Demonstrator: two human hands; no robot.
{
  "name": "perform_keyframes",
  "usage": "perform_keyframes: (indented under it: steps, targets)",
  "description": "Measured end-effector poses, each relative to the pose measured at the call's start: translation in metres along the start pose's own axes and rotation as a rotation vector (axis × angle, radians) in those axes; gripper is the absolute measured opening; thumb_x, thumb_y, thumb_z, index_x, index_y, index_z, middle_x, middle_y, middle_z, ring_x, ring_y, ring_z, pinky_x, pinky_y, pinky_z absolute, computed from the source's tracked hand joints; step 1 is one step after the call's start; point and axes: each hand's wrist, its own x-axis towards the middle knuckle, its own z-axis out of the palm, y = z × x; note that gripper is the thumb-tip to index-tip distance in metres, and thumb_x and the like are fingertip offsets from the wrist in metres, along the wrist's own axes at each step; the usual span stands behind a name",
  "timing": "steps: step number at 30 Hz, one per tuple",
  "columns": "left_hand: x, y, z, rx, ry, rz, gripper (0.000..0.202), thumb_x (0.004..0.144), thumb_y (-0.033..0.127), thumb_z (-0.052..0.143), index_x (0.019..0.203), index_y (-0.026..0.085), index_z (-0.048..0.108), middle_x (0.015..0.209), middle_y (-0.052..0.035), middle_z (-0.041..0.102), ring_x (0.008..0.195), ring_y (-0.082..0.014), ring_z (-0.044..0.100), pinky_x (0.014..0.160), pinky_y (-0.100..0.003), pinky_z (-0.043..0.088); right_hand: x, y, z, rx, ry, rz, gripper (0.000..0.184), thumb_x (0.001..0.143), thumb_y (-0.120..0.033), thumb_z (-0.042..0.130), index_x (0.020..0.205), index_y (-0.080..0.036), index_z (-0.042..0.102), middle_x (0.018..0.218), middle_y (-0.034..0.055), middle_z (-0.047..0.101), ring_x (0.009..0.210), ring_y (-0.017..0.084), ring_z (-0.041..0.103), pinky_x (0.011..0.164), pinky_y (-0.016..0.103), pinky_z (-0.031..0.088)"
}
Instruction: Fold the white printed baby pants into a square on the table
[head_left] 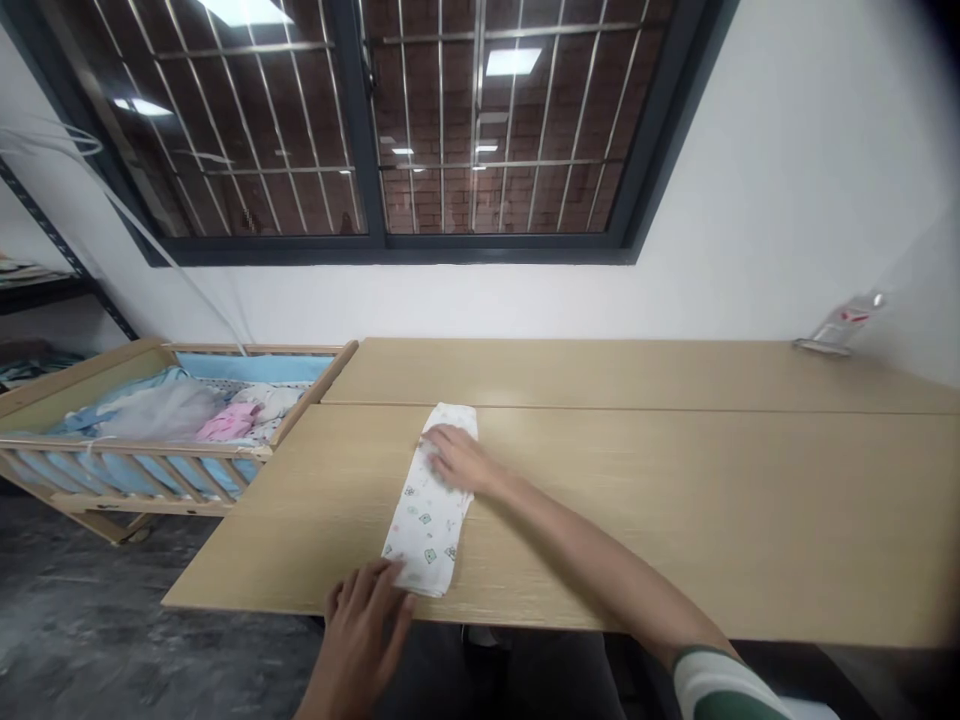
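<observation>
A white cloth (429, 515) with small green printed figures lies folded into a long narrow strip on the wooden table (637, 500). Across the far part of the strip rests my right hand (459, 458), its fingers stretched over the fabric and slightly blurred. My left hand (364, 625) is at the near end by the table's front edge. Its fingers are spread, with the fingertips touching the cloth's near left corner. Neither hand grips the cloth.
A wooden crib (135, 450) with blue lining stands left of the table, holding bedding and a pink cloth (229, 421). At the back right, a clear bottle (841, 322) sits near the wall. A barred window (382, 245) is above the table.
</observation>
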Motion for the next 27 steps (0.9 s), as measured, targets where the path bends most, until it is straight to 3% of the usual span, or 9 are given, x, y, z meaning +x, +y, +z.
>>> perform_keyframes:
  steps: [4, 8, 12, 16, 22, 27]
  targets:
    - [0.017, -0.028, -0.010, -0.135, -0.059, 0.080, 0.031, 0.100, 0.031, 0.052, 0.129, 0.026, 0.059, 0.125, -0.0055, 0.070, 0.112, -0.0225, 0.066, 0.095, -0.039, 0.049, -0.049, -0.056, -0.016, 0.215, -0.210, -0.137, 0.029, 0.101, -0.028, 0.049, 0.122, -0.018, 0.066, 0.111, 0.0109, 0.071, 0.103, 0.023, 0.065, 0.093, 0.035, 0.051]
    - [0.025, -0.033, -0.015, -0.181, -0.108, 0.236, 0.033, 0.100, 0.029, 0.054, 0.133, 0.028, 0.056, 0.134, -0.0056, 0.067, 0.122, -0.0218, 0.063, 0.098, -0.037, 0.051, -0.092, -0.086, -0.025, 0.274, -0.309, -0.180, 0.030, 0.101, -0.034, 0.053, 0.121, -0.018, 0.068, 0.111, 0.0102, 0.070, 0.105, 0.022, 0.065, 0.094, 0.033, 0.050]
    - [0.019, -0.026, -0.011, -0.216, -0.110, 0.292, 0.033, 0.099, 0.030, 0.058, 0.131, 0.027, 0.057, 0.134, -0.0063, 0.066, 0.125, -0.0215, 0.061, 0.100, -0.036, 0.052, -0.125, -0.096, -0.029, 0.287, -0.284, -0.119, 0.038, 0.094, -0.043, 0.066, 0.123, -0.019, 0.068, 0.125, 0.0108, 0.067, 0.118, 0.025, 0.061, 0.107, 0.036, 0.044]
    - [0.011, -0.019, -0.005, -0.241, -0.082, 0.334, 0.034, 0.098, 0.028, 0.061, 0.132, 0.025, 0.057, 0.131, -0.0081, 0.067, 0.123, -0.0224, 0.062, 0.100, -0.038, 0.054, -0.150, -0.099, -0.025, 0.246, -0.222, -0.054, 0.051, 0.090, -0.049, 0.072, 0.130, -0.019, 0.064, 0.128, 0.0111, 0.065, 0.121, 0.027, 0.058, 0.108, 0.038, 0.044]
    - [0.016, -0.007, -0.016, -0.305, -0.012, 0.460, 0.032, 0.099, 0.009, 0.048, 0.124, 0.024, 0.062, 0.117, -0.0074, 0.071, 0.104, -0.0177, 0.068, 0.088, -0.031, 0.056, -0.177, -0.108, -0.018, 0.208, -0.145, -0.050, 0.026, 0.102, -0.022, 0.051, 0.123, -0.022, 0.065, 0.122, 0.0094, 0.067, 0.114, 0.023, 0.059, 0.101, 0.037, 0.048]
    - [0.016, 0.008, -0.027, -0.433, -0.041, 0.461, 0.033, 0.100, 0.010, 0.047, 0.129, 0.021, 0.058, 0.101, -0.0056, 0.071, 0.088, -0.0146, 0.067, 0.081, -0.026, 0.055, -0.182, -0.121, -0.050, 0.383, -0.166, 0.070, 0.029, 0.104, -0.024, 0.047, 0.127, -0.024, 0.065, 0.122, 0.0084, 0.065, 0.114, 0.021, 0.061, 0.101, 0.033, 0.049]
